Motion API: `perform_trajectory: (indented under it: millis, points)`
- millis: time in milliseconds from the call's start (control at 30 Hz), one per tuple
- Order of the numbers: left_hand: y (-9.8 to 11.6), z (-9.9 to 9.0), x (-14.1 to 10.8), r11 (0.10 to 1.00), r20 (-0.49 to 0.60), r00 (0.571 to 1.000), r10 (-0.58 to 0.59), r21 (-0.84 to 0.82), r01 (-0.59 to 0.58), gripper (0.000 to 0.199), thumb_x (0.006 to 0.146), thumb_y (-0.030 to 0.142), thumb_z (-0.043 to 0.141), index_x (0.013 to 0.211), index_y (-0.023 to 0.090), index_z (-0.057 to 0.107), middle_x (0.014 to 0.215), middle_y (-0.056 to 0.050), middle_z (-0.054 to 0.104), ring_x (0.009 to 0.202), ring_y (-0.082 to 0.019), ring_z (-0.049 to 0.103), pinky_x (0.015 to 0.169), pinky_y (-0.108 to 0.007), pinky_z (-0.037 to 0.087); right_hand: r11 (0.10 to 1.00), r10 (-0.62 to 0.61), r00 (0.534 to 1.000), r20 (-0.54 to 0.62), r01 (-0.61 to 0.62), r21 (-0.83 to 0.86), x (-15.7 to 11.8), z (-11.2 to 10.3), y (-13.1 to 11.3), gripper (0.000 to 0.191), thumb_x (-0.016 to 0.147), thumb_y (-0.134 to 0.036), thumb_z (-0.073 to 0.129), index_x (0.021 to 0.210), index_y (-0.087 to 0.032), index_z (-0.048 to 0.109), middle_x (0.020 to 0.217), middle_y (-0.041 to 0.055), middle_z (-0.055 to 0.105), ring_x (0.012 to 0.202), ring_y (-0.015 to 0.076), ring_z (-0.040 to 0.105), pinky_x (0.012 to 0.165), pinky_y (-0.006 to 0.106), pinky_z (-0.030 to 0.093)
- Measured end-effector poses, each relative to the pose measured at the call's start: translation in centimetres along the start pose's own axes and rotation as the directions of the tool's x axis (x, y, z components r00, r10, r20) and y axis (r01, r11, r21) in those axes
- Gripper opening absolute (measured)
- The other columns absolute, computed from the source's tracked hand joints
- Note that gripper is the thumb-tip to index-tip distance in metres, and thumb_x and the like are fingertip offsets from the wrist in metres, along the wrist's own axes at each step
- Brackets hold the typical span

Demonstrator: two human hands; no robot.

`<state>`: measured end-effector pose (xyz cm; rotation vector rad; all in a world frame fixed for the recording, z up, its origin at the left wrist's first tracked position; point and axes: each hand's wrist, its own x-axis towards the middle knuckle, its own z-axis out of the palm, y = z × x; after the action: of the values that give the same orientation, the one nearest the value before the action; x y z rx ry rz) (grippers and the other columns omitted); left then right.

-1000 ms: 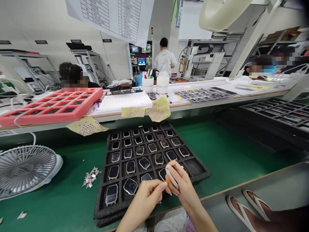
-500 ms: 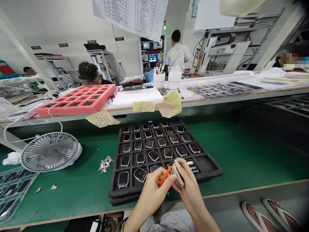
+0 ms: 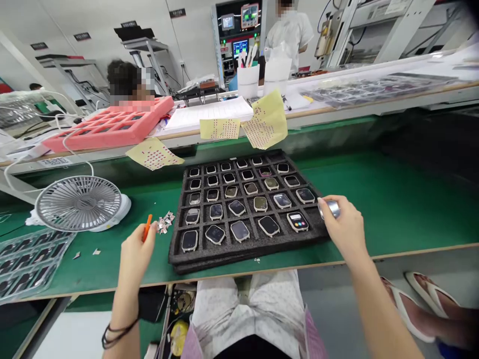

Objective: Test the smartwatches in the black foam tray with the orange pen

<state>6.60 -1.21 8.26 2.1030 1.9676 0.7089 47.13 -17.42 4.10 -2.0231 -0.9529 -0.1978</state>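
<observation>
My left hand is closed around a slim orange stick-like tool, which points up; its exact kind does not show. It is beside a small heap of little pale pieces on the green mat. At the right end of a black foam tray, my right hand grips a smartwatch, partly covered by the fingers. Smartwatches lie in the tray's compartments, most with dark screens. One lit watch at the front right shows coloured icons.
A grey-bladed fan stands left on the green bench, behind a clear plastic tray. Above, a shelf bears a pink foam tray, papers and a cup of pens. A co-worker stands beyond.
My hands have moved apart: the left one leftward with the orange tool, the right one rightward with the watch. The camera view has tilted downward.
</observation>
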Motion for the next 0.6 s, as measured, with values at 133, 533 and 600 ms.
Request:
perform_trajectory:
  millis: [133,533,600]
  points:
    - [-3.1,1.9,2.1,0.989,0.088,0.990,-0.112,0.106,0.103,0.030,0.081,0.044,0.047,0.075,0.018,0.061,0.054,-0.002,0.056,0.053,-0.020,0.054,0.052,-0.025,0.036,0.978,-0.116,0.990,0.081,0.128,-0.163,0.2,0.7,1.7,0.036,0.089,-0.050,0.037,0.076,-0.022,0.056,0.068,0.0068,0.059,0.072,0.0272,0.053,0.071,0.042,0.038]
    - [-1.0,0.5,-7.4,0.747,0.215,0.737,0.641,0.047,-0.664,0.035,0.083,0.056,0.055,0.083,0.022,0.062,0.079,0.001,0.067,0.057,-0.011,0.061,0.050,-0.018,0.042,0.899,-0.438,0.849,0.296,0.419,0.130,-2.2,-3.1,6.2,0.060,0.073,-0.069,0.059,0.116,-0.027,0.053,0.132,0.0141,0.047,0.124,0.0335,0.047,0.097,0.050,0.043]
    - [-1.2,1.5,-8.0,0.697,0.133,0.719,0.682,0.180,-0.694,0.030,0.090,0.046,0.049,0.079,0.022,0.061,0.074,0.002,0.065,0.051,-0.008,0.059,0.045,-0.018,0.038,0.896,-0.443,0.861,0.250,0.422,0.136,-2.9,-3.2,7.2,0.044,0.079,-0.059,0.059,0.109,-0.028,0.054,0.131,0.0128,0.052,0.122,0.0316,0.051,0.094,0.049,0.047]
